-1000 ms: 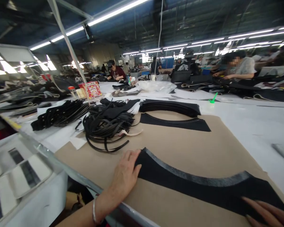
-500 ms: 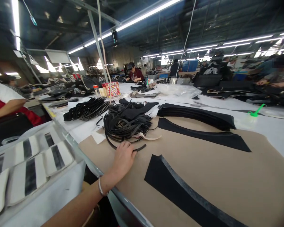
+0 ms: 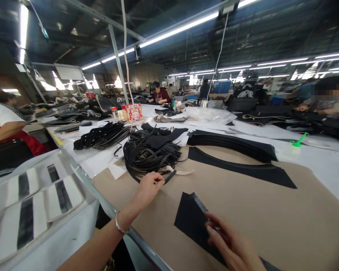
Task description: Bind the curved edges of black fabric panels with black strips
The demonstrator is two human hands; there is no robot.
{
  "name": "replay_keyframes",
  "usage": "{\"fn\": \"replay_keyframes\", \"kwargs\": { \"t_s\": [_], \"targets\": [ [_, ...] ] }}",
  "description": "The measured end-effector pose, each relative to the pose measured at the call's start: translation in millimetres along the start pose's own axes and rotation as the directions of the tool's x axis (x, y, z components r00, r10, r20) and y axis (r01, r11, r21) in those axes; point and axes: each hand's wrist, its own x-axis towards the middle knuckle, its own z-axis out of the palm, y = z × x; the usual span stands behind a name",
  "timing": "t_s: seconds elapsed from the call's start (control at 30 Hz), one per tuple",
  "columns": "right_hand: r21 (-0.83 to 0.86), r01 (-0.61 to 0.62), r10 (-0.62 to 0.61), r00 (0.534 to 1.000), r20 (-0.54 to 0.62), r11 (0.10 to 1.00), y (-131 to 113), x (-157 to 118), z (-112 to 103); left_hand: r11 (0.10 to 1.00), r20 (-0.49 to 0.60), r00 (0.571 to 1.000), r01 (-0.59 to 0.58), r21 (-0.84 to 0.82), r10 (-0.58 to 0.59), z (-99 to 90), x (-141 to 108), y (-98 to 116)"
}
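My left hand (image 3: 149, 188) is at the near edge of a tangled heap of black strips (image 3: 147, 150), thumb and fingertips pinched together on one loose black strip (image 3: 169, 177). Part of that strip is covered by the fingers. My right hand (image 3: 231, 241) is over a curved black fabric piece (image 3: 189, 214) with a greyer band along its upper edge. Its fingers are slightly apart, and I see nothing between them. Whether they touch the fabric is unclear. Beyond, a second curved black piece (image 3: 243, 167) lies flat before a stack of similar pieces (image 3: 231, 146).
A tan board (image 3: 158, 226) covers the near tabletop. Left of the heap lies a fanned pile of black pieces (image 3: 101, 135). Pale panels with dark stripes (image 3: 25, 218) rest at the left. A green object (image 3: 299, 140) stands far right. Several people work around.
My right hand has come in from the bottom right over the near black piece. My left fingers, earlier lying lower on the strip, are now pinched and slightly raised. The view has shifted slightly.
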Motion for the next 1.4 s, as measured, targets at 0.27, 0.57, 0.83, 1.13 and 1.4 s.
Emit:
{"fn": "replay_keyframes", "kwargs": {
  "t_s": [0.27, 0.57, 0.83, 1.13, 1.4],
  "targets": [
    [0.482, -0.25, 0.194, 0.967, 0.164, 0.84, -58, 106, 103, 0.97, 0.041, 0.999, 0.03, -0.242, -0.021, 3.3, -5, 0],
    [0.499, -0.269, 0.241, 0.963, 0.121, 0.824, -51, 130, 115, 0.907, -0.048, 0.992, 0.084, -0.413, -0.114, -7.2, 9, -15],
    [0.454, -0.238, 0.235, 0.97, 0.065, 0.859, -58, 164, 113, 0.902, -0.162, 0.987, -0.076, -0.425, 0.007, -30.4, -1, 17],
    [0.62, -0.129, -0.03, 0.971, 0.239, 0.774, -89, 107, 64, 0.81, -0.121, 0.992, -0.042, -0.585, -0.036, -20.4, -29, 62],
    [0.784, -0.017, -0.284, 0.927, 0.244, 0.621, -126, 32, 66, 0.477, -0.031, 0.965, 0.1, -0.873, -0.259, -33.9, -49, 127]
  ]
}}
